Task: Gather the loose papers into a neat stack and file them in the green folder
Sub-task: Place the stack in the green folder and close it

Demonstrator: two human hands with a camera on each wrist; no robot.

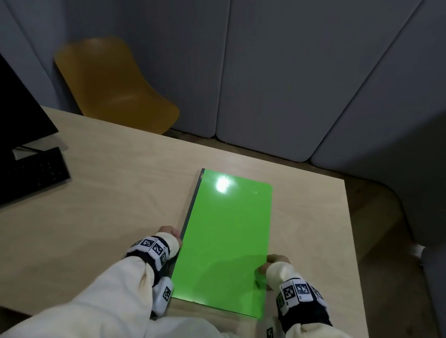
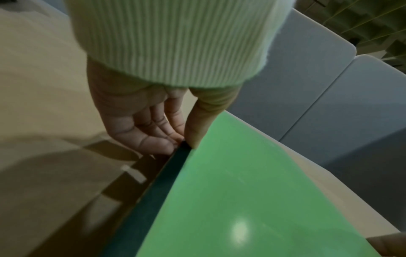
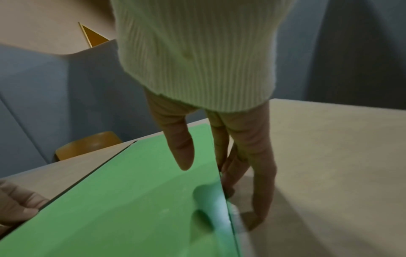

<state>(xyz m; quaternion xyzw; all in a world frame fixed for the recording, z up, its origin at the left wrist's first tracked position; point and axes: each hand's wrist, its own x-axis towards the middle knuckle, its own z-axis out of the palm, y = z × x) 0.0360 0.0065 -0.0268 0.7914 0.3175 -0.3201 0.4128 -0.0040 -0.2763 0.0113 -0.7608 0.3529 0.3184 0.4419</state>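
Note:
The green folder (image 1: 226, 237) lies closed on the wooden table (image 1: 106, 184), its dark spine to the left. My left hand (image 1: 171, 236) pinches the spine edge near the front: in the left wrist view the thumb sits on the cover (image 2: 241, 200) and the fingers (image 2: 153, 132) press against the spine. My right hand (image 1: 269, 266) is at the folder's right edge. Its straight fingers (image 3: 261, 173) reach down beside the edge of the cover (image 3: 131, 200), and the thumb hovers just above it. A pale sliver shows under that edge. No loose papers are visible.
A black keyboard (image 1: 39, 173) and a dark monitor (image 1: 0, 125) stand at the table's left. A yellow chair (image 1: 115, 85) sits behind the far edge, with grey padded panels (image 1: 281, 65) beyond. The table's right edge is close to my right hand.

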